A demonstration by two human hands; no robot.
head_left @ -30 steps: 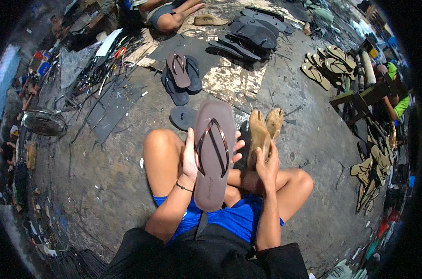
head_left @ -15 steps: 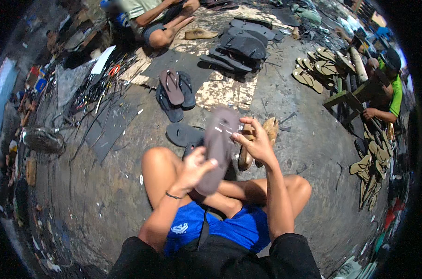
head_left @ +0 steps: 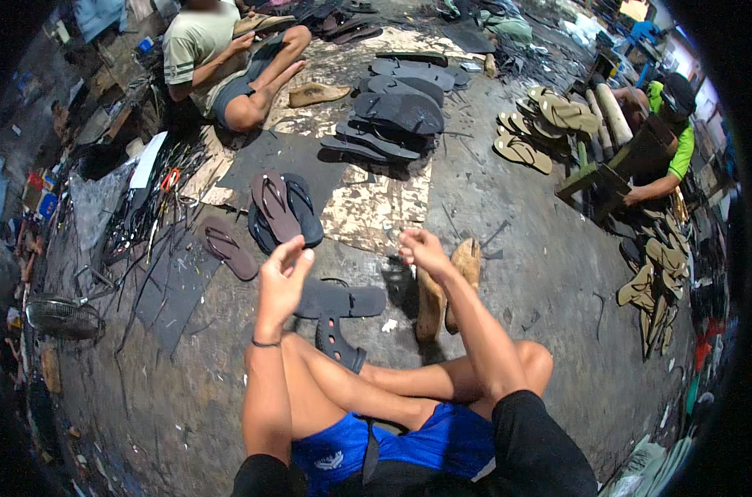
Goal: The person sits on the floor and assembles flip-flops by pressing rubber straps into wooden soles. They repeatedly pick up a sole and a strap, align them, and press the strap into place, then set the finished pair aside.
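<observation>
You sat cross-legged on the concrete floor (head_left: 550,273) with both hands raised in front of you and neither one gripping anything. Your left hand (head_left: 283,277) was held up with the fingers loosely curled and apart, a thin dark band around its wrist. Your right hand (head_left: 421,248) hovered to the right of it, fingers half bent, also empty; the two hands were well apart from each other.

Just beyond and below your left hand lay a dark grey flip-flop sole (head_left: 343,300) flat on the floor, and a second dark flip-flop (head_left: 336,341) rested tilted against your left shin, touching the first. Under your right forearm stood a pair of tan wooden foot forms (head_left: 467,269), close beside each other.

Farther off to the left, a brown flip-flop (head_left: 230,248) lay alone on a dark sheet, and a brown one (head_left: 273,205) sat on top of two dark blue ones (head_left: 304,209). Beyond these, a stack of dark grey soles (head_left: 396,112) was spread on a worn patterned mat (head_left: 376,211).

At the far left, a person in a light shirt (head_left: 195,43) sat on the floor. At the far right, another person in a green shirt (head_left: 678,141) worked at a wooden stand, with olive flip-flops (head_left: 541,124) laid out near them. A wire fan guard (head_left: 61,316) lay at the left edge.
</observation>
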